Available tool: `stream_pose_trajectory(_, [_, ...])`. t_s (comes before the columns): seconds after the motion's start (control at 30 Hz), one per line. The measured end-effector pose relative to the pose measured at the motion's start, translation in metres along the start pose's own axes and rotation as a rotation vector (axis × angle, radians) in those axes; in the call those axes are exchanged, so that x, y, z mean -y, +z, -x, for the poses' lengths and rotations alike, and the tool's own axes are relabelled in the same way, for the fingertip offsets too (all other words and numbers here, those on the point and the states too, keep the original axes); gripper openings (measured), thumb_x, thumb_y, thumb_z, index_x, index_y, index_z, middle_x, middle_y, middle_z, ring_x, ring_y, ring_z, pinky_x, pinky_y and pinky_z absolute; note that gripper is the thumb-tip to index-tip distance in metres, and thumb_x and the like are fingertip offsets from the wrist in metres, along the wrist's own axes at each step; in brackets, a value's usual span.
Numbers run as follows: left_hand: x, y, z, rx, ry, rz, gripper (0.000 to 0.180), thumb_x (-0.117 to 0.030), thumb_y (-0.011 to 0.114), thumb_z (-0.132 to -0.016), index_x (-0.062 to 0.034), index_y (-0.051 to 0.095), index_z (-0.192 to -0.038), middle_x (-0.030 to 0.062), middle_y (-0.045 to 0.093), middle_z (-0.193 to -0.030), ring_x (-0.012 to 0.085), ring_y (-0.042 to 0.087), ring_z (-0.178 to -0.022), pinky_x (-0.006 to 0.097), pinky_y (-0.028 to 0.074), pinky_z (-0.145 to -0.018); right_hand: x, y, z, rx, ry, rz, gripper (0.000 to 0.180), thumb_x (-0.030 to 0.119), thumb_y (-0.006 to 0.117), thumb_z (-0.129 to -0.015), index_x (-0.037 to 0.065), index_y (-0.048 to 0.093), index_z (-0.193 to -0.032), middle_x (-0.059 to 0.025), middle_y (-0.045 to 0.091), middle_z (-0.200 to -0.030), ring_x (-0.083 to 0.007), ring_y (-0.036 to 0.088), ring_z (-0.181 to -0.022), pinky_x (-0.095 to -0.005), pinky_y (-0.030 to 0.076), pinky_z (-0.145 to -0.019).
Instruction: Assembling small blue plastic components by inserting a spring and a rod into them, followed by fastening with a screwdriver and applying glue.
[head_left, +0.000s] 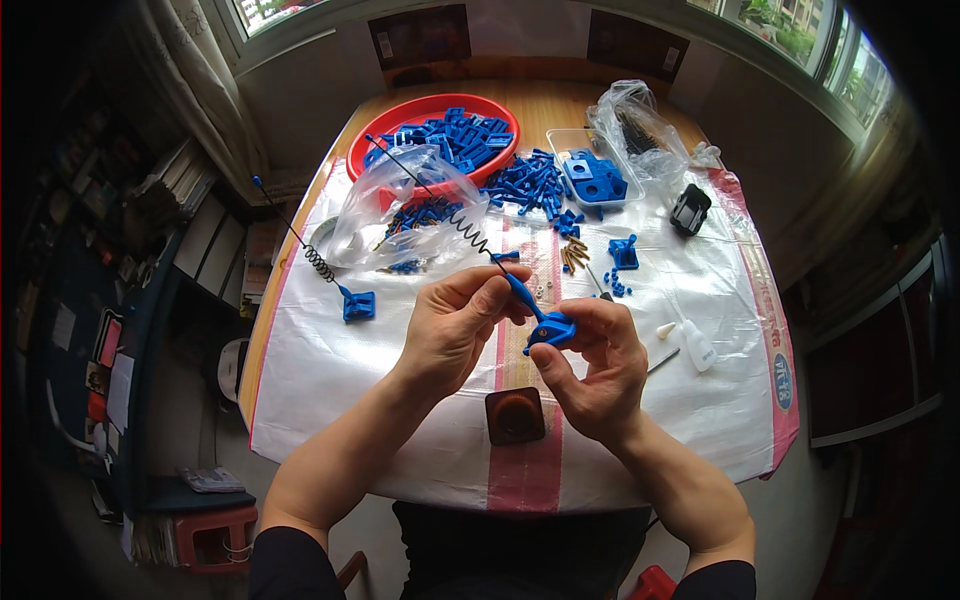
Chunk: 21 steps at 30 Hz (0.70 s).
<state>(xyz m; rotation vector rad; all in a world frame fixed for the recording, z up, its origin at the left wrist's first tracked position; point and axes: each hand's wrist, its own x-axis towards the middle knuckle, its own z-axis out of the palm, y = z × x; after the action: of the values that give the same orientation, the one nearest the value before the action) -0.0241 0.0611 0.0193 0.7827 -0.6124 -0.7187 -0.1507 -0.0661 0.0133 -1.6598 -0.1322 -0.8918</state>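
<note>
My left hand (450, 325) pinches a slim blue plastic stem (523, 293) between thumb and fingers. A black wire (468, 232) with a coiled spring section and a dark tip runs up and left from that stem. The stem's lower end meets a blue plastic base (552, 333), gripped by the thumb and fingers of my right hand (605, 375). Whether the two are fastened together I cannot tell. Just below lies a dark square block (515, 415) with a round recess. At the left stands a similar blue base (359, 306) with its own coiled wire.
A red basin (355, 160) of blue parts stands at the back, a plastic bag (365, 215) before it. Blue stems (530, 185), brass pins (573, 255) and a clear tray (628, 195) lie right of it. A screwdriver (603, 290) and white bottle (698, 345) lie at right.
</note>
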Motion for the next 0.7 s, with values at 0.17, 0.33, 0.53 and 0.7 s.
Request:
stream_pose_trajectory(0.17, [0.000,-0.003,0.000,-0.011,-0.020,-0.027,0.028,-0.021,0.058,-0.097,0.0028,0.063,-0.113,0.0105,0.067,-0.095,0.0169,0.063,-0.091,0.033,0.050,-0.085,0.002,0.002,-0.002,0.059,0.014,-0.101,0.040,-0.001,0.075,-0.080,-0.001,0.053,-0.114,-0.0118,0.067,-0.101,-0.0181,0.070,-0.092,-0.0292,0.058,-0.078])
stream_pose_trajectory(0.33, [-0.004,-0.004,-0.001,0.023,-0.079,-0.016,0.025,-0.019,0.058,-0.097,0.0027,0.064,-0.109,0.0092,0.067,-0.092,0.0159,0.063,-0.088,0.031,0.050,-0.083,-0.003,-0.001,-0.004,0.142,-0.028,-0.009,0.036,-0.006,0.073,-0.079,0.001,0.060,-0.112,-0.0130,0.068,-0.105,-0.0217,0.069,-0.095,-0.0309,0.058,-0.079])
stream_pose_trajectory(0.53, [-0.006,-0.009,-0.001,0.012,-0.177,0.017,0.025,-0.019,0.060,-0.097,0.0027,0.065,-0.106,0.0078,0.068,-0.089,0.0145,0.064,-0.082,0.029,0.052,-0.077,0.002,-0.004,-0.010,0.202,-0.114,0.163,0.039,-0.008,0.073,-0.075,0.003,0.065,-0.111,-0.0151,0.069,-0.106,-0.0266,0.069,-0.097,-0.0329,0.057,-0.081])
stream_pose_trajectory(0.7, [-0.002,-0.013,-0.002,0.028,-0.188,0.004,0.024,-0.020,0.061,-0.096,0.0023,0.065,-0.105,0.0078,0.068,-0.089,0.0144,0.065,-0.082,0.029,0.052,-0.077,0.001,-0.005,-0.011,0.224,-0.155,0.220,0.041,-0.008,0.073,-0.074,0.003,0.066,-0.113,-0.0149,0.069,-0.106,-0.0267,0.069,-0.096,-0.0331,0.057,-0.080])
